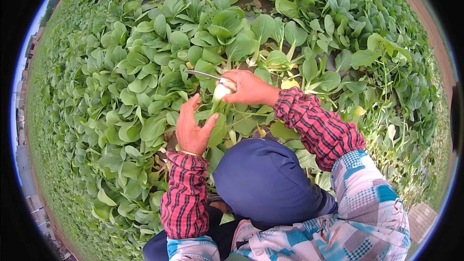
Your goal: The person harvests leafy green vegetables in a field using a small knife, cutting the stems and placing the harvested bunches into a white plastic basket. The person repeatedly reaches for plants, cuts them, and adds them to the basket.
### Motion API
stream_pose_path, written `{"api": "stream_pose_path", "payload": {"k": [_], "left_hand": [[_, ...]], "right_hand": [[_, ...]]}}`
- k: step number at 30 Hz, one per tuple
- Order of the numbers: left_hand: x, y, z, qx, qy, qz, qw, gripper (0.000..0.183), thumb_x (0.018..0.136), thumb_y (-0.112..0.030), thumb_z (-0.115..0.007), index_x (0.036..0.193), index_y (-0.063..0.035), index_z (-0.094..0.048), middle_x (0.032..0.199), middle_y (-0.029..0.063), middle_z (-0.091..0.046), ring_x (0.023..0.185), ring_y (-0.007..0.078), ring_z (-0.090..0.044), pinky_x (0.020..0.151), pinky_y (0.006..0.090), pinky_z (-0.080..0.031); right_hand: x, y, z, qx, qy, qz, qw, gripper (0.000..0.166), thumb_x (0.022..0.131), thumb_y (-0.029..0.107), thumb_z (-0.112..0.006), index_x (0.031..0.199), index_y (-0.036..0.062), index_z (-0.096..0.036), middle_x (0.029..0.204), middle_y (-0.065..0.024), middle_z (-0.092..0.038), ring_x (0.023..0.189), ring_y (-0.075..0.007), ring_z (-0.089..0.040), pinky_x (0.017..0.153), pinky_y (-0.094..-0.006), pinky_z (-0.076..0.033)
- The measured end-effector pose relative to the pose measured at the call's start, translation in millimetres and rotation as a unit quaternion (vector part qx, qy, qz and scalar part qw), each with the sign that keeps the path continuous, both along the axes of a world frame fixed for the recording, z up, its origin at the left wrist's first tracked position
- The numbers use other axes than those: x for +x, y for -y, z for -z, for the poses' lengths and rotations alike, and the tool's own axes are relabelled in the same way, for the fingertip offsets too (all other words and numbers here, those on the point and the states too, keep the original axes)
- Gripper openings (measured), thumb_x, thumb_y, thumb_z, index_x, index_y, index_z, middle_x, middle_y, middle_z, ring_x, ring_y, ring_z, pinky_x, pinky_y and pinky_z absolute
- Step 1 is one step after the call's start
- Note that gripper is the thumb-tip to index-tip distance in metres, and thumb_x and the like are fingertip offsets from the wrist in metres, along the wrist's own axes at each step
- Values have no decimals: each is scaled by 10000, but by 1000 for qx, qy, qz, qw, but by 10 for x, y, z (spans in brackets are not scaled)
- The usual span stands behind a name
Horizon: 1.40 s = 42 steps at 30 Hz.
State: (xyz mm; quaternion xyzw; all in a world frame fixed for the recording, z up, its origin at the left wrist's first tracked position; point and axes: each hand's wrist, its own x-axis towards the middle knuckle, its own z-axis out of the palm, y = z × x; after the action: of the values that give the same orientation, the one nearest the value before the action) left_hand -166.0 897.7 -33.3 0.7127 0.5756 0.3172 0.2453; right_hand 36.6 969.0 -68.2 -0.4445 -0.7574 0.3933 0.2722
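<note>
My right hand [248, 87] is closed around the wooden handle of a knife [203, 74], whose narrow metal blade points left. The same hand also grips the pale base of a bok choy [219, 96], with its leaves hanging down towards me. Just left of that plant, my left hand [194, 127] is raised with thumb and fingers apart and nothing in it. Loose bok choy plants [290, 52] lie beyond my right hand, their pale stems showing.
Dense rows of growing bok choy [134, 61] spread ahead and to the left. Yellowed leaves [290, 84] and cut greens lie on the right. A bare soil strip [420, 11] borders the field. My knee [268, 181] is close below my hands.
</note>
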Motion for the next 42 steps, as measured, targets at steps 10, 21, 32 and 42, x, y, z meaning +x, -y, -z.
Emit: {"api": "stream_pose_path", "payload": {"k": [10,21,32,42], "left_hand": [[51,139,-193,-168,307,56,935,489,698,-73,-754,1098,-8,-479,963,85,-611,858,150,-602,727,272,-483],[133,-181,21,-198,444,-99,868,334,740,53,-621,1034,-4,-474,794,83,-581,561,143,-550,504,258,-475],[1168,-1179,206,-154,-227,182,944,672,656,-95,-642,1269,-67,-368,1291,161,-439,922,358,-593,765,400,-485],[1198,-1406,744,-169,-457,186,853,847,603,-39,-660,1367,-61,-295,1478,131,-201,794,265,-644,617,349,-508]], "right_hand": [[-130,383,-785,-243,-237,-38,940,426,750,258,-740,1068,27,-576,813,4,-586,634,-50,-538,493,-184,-395],[1074,518,508,-294,-316,323,842,116,795,59,-571,911,48,-563,730,-21,-579,465,-53,-475,374,-196,-359],[1290,151,705,-265,-403,355,801,268,878,129,-554,1130,41,-535,943,-76,-628,605,-99,-596,413,-193,-413],[1152,-229,836,-320,-418,280,803,228,902,170,-521,1093,50,-554,968,-53,-621,750,-91,-596,496,-211,-451]]}}
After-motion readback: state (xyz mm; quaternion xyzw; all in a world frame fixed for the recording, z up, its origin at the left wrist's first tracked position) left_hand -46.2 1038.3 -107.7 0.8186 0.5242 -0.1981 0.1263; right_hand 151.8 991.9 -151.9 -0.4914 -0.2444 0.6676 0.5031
